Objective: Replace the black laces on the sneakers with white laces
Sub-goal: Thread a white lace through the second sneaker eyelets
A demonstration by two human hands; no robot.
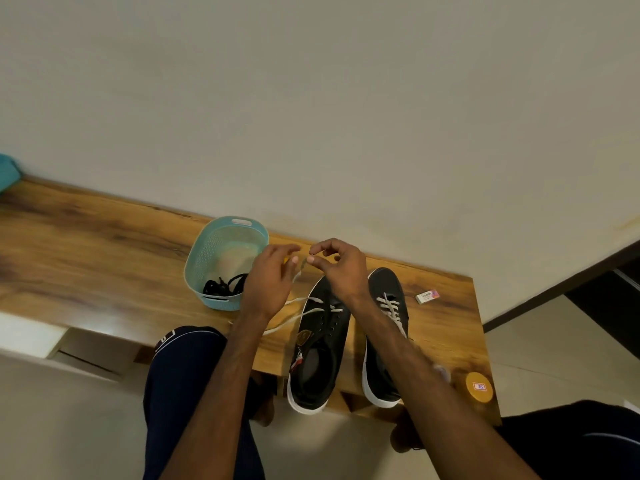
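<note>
While left hand (270,282) and right hand (341,268) pinch a white lace (313,299) above the half-laced sneaker (322,358), black laces (225,287) lie in the basket (207,258) beside it.

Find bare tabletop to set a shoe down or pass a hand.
The widest free patch is the tabletop left of the teal basket. A smaller one lies between the right sneaker, eraser and yellow lid. It is crowded between basket and left sneaker: left hand, right hand, loose white lace.
</note>
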